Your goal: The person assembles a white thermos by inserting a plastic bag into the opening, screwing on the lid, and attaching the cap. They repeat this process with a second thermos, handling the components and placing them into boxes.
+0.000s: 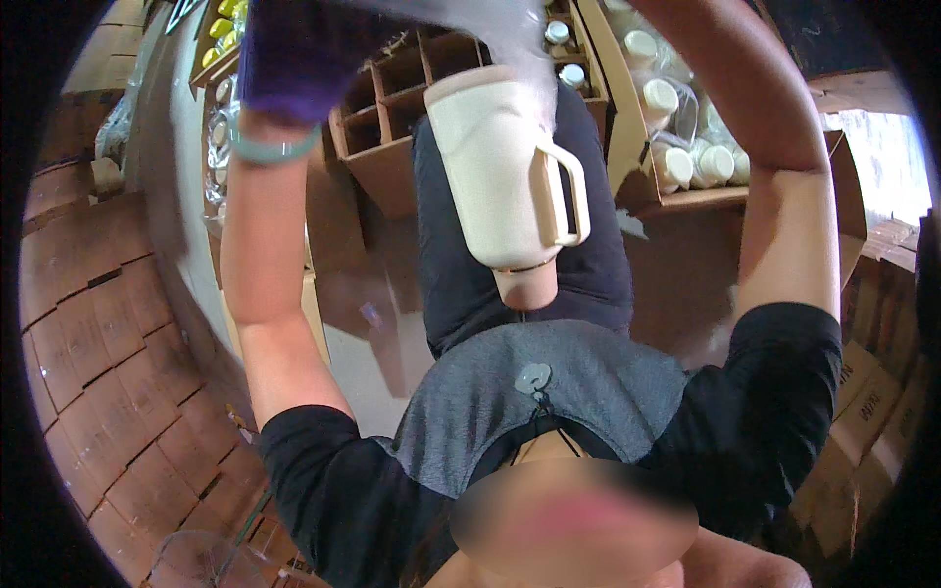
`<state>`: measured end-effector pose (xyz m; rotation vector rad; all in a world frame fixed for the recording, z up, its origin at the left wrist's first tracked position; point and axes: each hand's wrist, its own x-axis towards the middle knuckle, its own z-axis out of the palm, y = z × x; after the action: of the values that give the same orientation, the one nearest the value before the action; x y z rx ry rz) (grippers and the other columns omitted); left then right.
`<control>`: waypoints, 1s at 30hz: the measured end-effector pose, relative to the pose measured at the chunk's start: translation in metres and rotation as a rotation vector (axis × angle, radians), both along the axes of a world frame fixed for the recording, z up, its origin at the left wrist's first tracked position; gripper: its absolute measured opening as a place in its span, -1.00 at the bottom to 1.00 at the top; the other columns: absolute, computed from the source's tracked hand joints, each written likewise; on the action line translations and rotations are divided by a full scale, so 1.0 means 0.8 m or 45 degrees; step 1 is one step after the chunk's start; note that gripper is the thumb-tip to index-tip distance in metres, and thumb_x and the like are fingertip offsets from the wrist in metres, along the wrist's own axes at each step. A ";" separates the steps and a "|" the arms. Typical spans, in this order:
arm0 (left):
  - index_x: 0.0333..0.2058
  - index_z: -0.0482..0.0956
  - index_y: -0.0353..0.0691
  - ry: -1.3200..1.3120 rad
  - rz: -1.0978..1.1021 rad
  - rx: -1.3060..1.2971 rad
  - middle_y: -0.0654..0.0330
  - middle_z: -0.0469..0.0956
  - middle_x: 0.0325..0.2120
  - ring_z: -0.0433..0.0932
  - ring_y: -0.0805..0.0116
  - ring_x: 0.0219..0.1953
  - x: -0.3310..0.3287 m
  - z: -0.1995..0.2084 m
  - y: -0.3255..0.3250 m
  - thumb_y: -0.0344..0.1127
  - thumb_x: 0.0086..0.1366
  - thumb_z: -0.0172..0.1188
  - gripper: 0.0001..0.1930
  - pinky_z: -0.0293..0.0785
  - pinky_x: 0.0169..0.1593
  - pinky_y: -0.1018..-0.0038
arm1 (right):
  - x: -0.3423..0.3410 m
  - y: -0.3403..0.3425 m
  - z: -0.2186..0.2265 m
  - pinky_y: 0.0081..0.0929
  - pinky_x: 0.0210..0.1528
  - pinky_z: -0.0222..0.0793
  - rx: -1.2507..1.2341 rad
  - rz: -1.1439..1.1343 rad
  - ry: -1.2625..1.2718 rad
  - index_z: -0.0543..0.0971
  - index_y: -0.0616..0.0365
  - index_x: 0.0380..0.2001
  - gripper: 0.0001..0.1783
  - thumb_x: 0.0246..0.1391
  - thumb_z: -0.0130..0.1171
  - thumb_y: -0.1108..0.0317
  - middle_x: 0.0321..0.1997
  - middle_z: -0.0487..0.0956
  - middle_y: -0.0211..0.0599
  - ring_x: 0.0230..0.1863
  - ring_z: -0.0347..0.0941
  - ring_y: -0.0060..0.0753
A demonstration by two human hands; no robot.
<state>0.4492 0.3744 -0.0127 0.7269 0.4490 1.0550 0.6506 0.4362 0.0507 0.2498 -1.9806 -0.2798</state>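
Watching a cream tumbler over the lap

From my remote seat, I see the handled tumbler tilted, wide end away from the wearer and narrow foot toward the body. No visible finger touches it; I cannot tell whether it rests on the legs or hangs. Clear plastic lies against its far end. Placed between both arms, it is probably there for easy reach from either side.

The left hand, in purple, runs into the top edge; I cannot tell how open its grip is or what it holds. The right forearm passes out of view, so I cannot judge that grip.

Just beyond the knees, a divided carton has cells that presumably keep pieces apart. White-capped containers crowd the right-hand box, apparently for close access.

Farther off, I see grey floor, stacked brown cartons at left and a bright opening at right.
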 end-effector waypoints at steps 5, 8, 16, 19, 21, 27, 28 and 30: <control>0.06 0.52 -0.20 -0.360 0.077 0.582 0.13 0.63 -0.09 0.61 0.29 -0.08 -0.018 0.054 0.085 -0.21 0.42 0.08 -0.68 0.52 0.09 0.30 | 0.016 -0.013 -0.059 -0.24 -0.10 0.52 0.092 -0.229 -0.191 0.59 0.08 -0.23 -0.74 -0.02 0.25 0.26 -0.18 0.58 -0.23 -0.21 0.55 -0.19; 0.02 0.54 -0.20 -0.248 0.118 0.575 0.11 0.64 -0.10 0.62 0.18 -0.09 -0.037 -0.013 0.115 -0.26 0.38 0.14 -0.71 0.57 0.06 0.14 | 0.053 -0.022 -0.076 -0.12 0.08 0.41 -0.244 -0.556 -0.474 0.61 0.07 -0.19 -0.68 -0.08 0.33 0.30 -0.07 0.57 -0.21 -0.04 0.50 -0.09; 0.01 0.55 -0.25 0.379 0.338 0.344 0.24 0.63 -0.16 0.59 0.42 -0.08 -0.022 -0.130 0.076 -0.34 0.37 0.14 -0.72 0.54 0.02 0.50 | 0.033 -0.010 -0.144 -0.08 0.23 0.25 -1.050 -1.056 0.197 0.35 0.18 0.13 -0.23 -0.09 0.40 0.06 0.06 0.44 0.10 0.13 0.37 0.06; -0.05 0.58 -0.29 0.605 0.115 0.488 0.21 0.62 -0.14 0.57 0.42 -0.06 -0.012 -0.137 0.053 -0.43 0.36 0.09 -0.78 0.46 0.08 0.49 | 0.038 0.055 -0.249 -0.13 0.12 0.35 -0.752 -1.076 -0.348 0.47 0.18 -0.01 -0.36 -0.10 0.32 0.00 -0.01 0.48 0.01 0.04 0.41 0.05; -0.03 0.55 -0.28 0.497 0.169 0.356 0.17 0.61 -0.12 0.57 0.37 -0.07 -0.034 -0.167 0.055 -0.43 0.36 0.08 -0.76 0.48 0.06 0.43 | 0.055 0.082 -0.311 -0.19 -0.01 0.44 -0.966 -1.139 -0.220 0.59 0.12 -0.24 -0.69 -0.02 0.21 0.17 -0.22 0.57 -0.12 -0.10 0.51 -0.08; 0.05 0.47 -0.23 -0.450 0.062 -0.340 0.05 0.53 0.02 0.54 0.15 0.02 -0.107 -0.280 0.092 -0.19 0.42 0.02 -0.67 0.55 0.07 0.13 | 0.116 0.070 -0.405 -0.47 -0.15 0.48 -2.411 -0.967 0.338 0.62 0.10 -0.23 -0.74 0.03 0.19 0.24 -0.32 0.64 -0.21 -0.20 0.56 -0.36; 0.06 0.47 -0.19 -0.326 0.135 -0.210 0.06 0.53 0.02 0.54 0.15 0.02 -0.093 -0.289 0.084 -0.21 0.41 0.03 -0.68 0.55 0.05 0.13 | 0.112 0.055 -0.408 -0.52 -0.17 0.48 -2.639 -0.776 0.471 0.62 0.11 -0.23 -0.75 0.05 0.20 0.23 -0.33 0.64 -0.25 -0.21 0.56 -0.43; 0.06 0.50 -0.10 -0.134 0.320 -0.098 0.09 0.57 -0.04 0.57 0.16 -0.03 -0.069 -0.286 0.068 -0.30 0.38 0.08 -0.71 0.56 0.03 0.17 | 0.073 0.028 -0.353 -0.56 -0.14 0.47 -2.577 -0.282 0.696 0.54 0.25 -0.01 -0.43 0.07 0.31 0.03 -0.16 0.61 -0.24 -0.13 0.53 -0.50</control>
<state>0.3936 0.4286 -0.2416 0.5525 0.4958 1.2980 0.7089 0.4589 -0.2315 -1.1854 -0.9501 1.3460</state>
